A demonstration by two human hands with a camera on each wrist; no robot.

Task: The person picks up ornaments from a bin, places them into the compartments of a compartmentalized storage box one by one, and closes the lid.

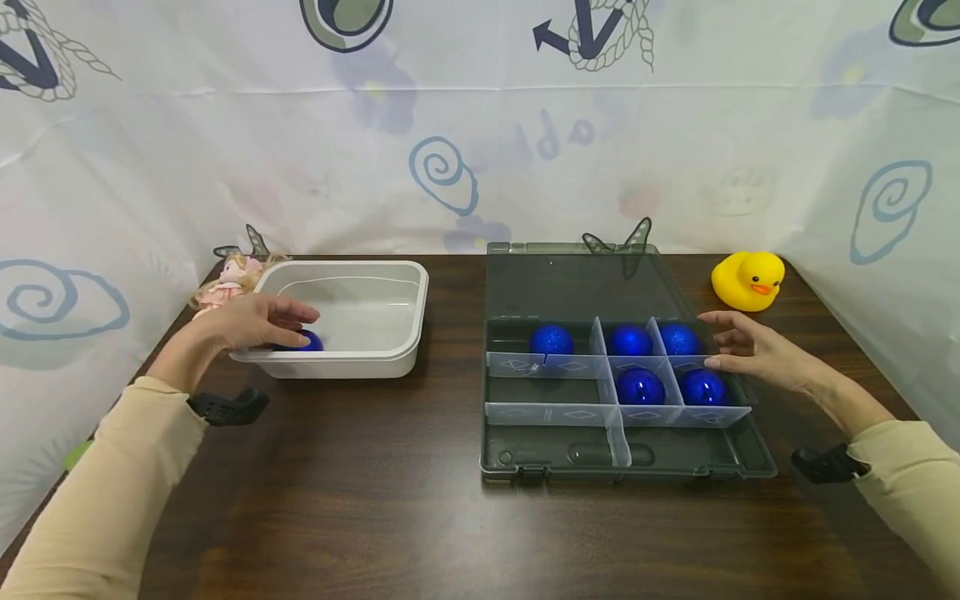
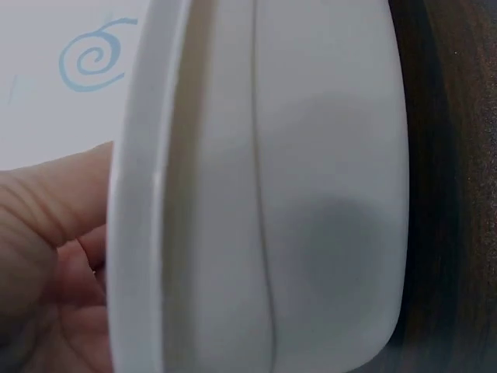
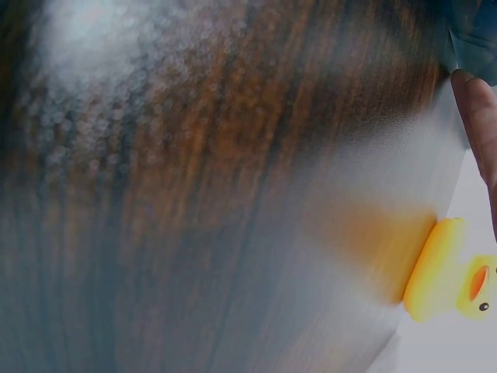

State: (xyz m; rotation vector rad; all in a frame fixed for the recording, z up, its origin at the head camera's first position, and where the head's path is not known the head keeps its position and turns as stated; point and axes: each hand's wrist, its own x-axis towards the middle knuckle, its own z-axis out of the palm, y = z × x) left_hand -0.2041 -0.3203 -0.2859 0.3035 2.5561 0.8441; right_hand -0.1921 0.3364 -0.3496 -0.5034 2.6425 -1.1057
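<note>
My left hand reaches over the near left rim of a white plastic basin. Its thumb lies across a blue ball inside; whether the fingers grip it is hidden. The basin wall covers the ball in the left wrist view. At the right edge of a dark see-through divided box, my right hand has thumb and fingers apart, holding nothing. Glittery blue balls lie in the box's back row, one per compartment. Shiny blue balls fill two middle-row compartments on the right.
The box's lid stands open at the back. A yellow rubber duck sits behind my right hand. Left of the basin leans a doll with light hair. Printed sheeting walls the brown table.
</note>
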